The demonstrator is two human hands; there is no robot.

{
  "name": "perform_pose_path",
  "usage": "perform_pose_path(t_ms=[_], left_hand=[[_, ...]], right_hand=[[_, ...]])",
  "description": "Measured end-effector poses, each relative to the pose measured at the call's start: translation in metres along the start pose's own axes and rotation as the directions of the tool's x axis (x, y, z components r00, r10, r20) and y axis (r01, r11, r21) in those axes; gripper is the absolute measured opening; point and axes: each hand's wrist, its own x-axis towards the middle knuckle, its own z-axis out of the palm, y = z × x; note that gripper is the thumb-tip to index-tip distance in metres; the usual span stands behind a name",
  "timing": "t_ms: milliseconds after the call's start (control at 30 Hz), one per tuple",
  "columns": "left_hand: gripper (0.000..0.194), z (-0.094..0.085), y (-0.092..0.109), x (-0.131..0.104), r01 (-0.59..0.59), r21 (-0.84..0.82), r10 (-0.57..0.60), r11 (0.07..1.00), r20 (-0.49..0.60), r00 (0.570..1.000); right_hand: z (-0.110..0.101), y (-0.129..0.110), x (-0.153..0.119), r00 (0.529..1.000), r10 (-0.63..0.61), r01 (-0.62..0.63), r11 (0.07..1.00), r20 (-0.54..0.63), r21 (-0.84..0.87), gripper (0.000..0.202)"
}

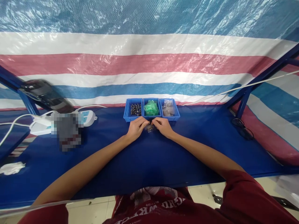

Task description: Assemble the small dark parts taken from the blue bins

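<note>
Between my two hands is a small clear plastic bag (150, 128) with printing on it. My left hand (136, 127) pinches its left side near the top, and my right hand (163, 126) pinches the right side. A tiny dark piece shows by the right fingertips, too small to name. Just beyond my hands stand three blue bins in a row. The left bin (127, 110) holds several small dark metal parts (135, 109). Green plastic bags (151, 108) fill the middle bin (144, 102). In the right bin (177, 114) lie clear plastic bags (168, 109).
At left on the blue table (149, 161) are a white power strip (88, 117) with cables, a blurred-out object (68, 130) and a dark bottle (46, 95). White tissue (12, 168) lies near the left edge. Eyeglasses (243, 128) rest at right. A striped sheet (149, 65) hangs behind.
</note>
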Motion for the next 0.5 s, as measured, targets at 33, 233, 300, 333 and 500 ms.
perform_pose_path(t_ms=[33,233,300,333,500], left_hand=[[0.034,0.0002,-0.0003,0.0,0.004,0.01,-0.004,1.0,-0.001,1.0],[0.031,-0.0003,0.0005,-0.0003,0.01,0.004,-0.01,1.0,-0.004,1.0],[0.026,-0.0007,0.0011,-0.0004,0.001,-0.008,-0.001,1.0,-0.018,1.0],[0.024,-0.0007,0.0011,-0.0005,-0.001,-0.009,0.001,1.0,-0.022,1.0],[0.019,0.0014,-0.0015,-0.0011,0.03,-0.005,-0.03,1.0,-0.012,0.999]], right_hand=[[-0.0001,0.0001,-0.0003,1.0,-0.003,0.003,1.0,-0.001,0.003,0.03],[0.0004,0.0011,-0.0009,1.0,0.009,-0.009,1.0,0.01,-0.005,0.03],[0.0008,0.0012,-0.0007,1.0,0.01,-0.01,1.0,0.012,-0.008,0.03],[0.001,0.0013,-0.0005,1.0,0.007,-0.007,1.0,0.011,-0.005,0.03],[0.0013,0.0013,0.0001,1.0,0.006,-0.006,1.0,0.011,0.003,0.03]])
